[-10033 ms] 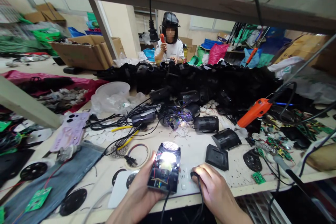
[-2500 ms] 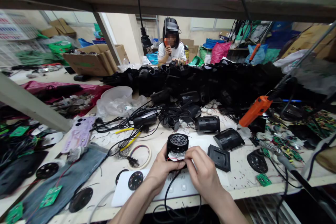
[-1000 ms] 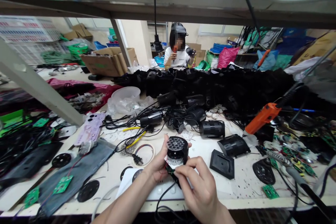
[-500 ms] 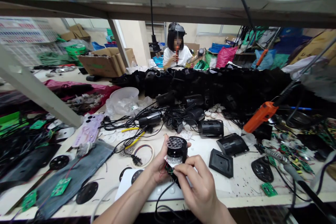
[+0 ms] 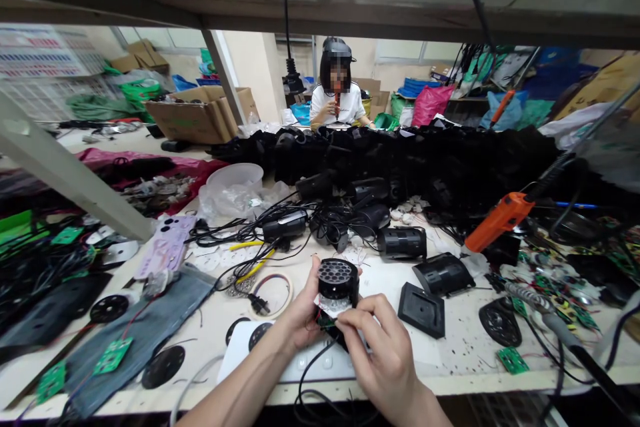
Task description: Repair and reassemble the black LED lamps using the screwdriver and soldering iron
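Observation:
My left hand (image 5: 301,315) is wrapped round a black cylindrical lamp housing (image 5: 338,280) with a honeycomb-patterned round top. Below that top show a clear part and a white piece, with thin red wires and a bit of green circuit board (image 5: 327,322). The thumb and fingertips of my right hand (image 5: 377,340) are pinched together at the lower side of the housing, by the board; what they grip is hidden. A black cord (image 5: 313,361) runs down from the housing toward the table's front edge.
A white power strip (image 5: 280,363) lies under my hands, a tape roll (image 5: 273,295) left of them. Black housings (image 5: 401,243) and a square black part (image 5: 423,309) lie beyond and right. An orange electric screwdriver (image 5: 497,221) hangs at right. Another person (image 5: 338,103) sits opposite.
The view has shifted slightly. My right fingertips have moved a little up and to the right along the housing. The person opposite has lowered the round dark part held up before.

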`<state>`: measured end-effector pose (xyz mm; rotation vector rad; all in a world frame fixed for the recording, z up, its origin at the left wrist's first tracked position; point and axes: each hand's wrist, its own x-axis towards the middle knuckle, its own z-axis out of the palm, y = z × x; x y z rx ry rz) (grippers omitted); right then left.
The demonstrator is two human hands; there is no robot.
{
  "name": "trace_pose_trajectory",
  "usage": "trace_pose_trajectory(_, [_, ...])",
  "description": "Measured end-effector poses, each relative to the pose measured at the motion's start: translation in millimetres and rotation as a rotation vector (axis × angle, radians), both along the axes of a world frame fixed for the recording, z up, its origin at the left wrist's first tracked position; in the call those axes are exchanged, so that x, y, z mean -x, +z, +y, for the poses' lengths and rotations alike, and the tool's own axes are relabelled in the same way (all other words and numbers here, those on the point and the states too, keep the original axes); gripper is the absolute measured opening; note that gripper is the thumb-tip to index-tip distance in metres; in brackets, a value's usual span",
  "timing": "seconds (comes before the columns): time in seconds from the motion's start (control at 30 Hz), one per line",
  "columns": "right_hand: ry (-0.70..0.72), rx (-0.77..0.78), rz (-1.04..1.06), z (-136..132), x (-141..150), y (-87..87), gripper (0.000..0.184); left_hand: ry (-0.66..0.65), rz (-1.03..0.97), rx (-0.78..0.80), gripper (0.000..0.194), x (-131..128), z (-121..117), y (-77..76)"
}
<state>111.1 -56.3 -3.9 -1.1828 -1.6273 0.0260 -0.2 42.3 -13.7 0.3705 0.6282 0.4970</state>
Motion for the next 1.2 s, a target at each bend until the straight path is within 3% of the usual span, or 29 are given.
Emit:
trace_pose_trajectory(0.33, [-0.037, 0.119, 0.018, 10, -14, -18.7, 0.021, 0.112, 0.246, -0.185, 0.078, 2, -1, -8.3])
trace_pose_trajectory(0.6, [-0.038, 0.153, 0.016, 14, -14, -22.6, 0.020, 0.127, 0.278, -0.185, 0.076, 3, 2, -11.1])
trace_pose_trajectory(1.2, [-0.084, 0.153, 0.006, 17, -17, -22.3, 0.020, 0.192, 0.295, -0.231, 0.070, 1, -5, -1.3])
